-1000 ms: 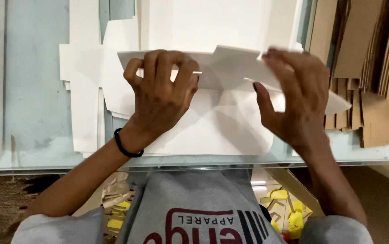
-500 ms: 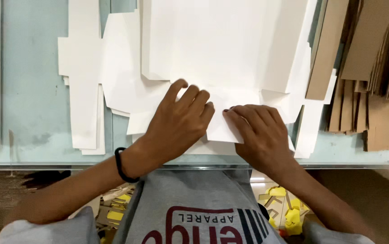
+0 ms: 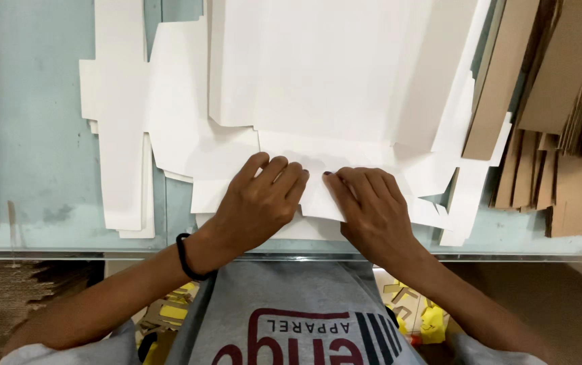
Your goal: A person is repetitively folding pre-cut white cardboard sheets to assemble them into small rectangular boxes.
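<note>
1. The left hand point(image 3: 264, 199) lies flat, palm down, fingers together, on a white card sheet point(image 3: 318, 182) near the front edge of the bench point(image 3: 40, 162).
2. The right hand point(image 3: 372, 206) lies flat just beside it, fingers together, on the same sheet. Neither hand grips anything; both press down.
3. This looks like the pressing step: the hands seem to be flattening a fold in the card.
4. The next move likely needs a firm, even push along the fold, so the card stays straight.
5. More white card pieces point(image 3: 122, 135) lie under and behind the sheet, toward the back edge.
6. A brown cardboard stack point(image 3: 561, 115) fills the right side, so there is little room there.
7. The left side of the bench shows bare blue top, with more space to slide things.
</note>
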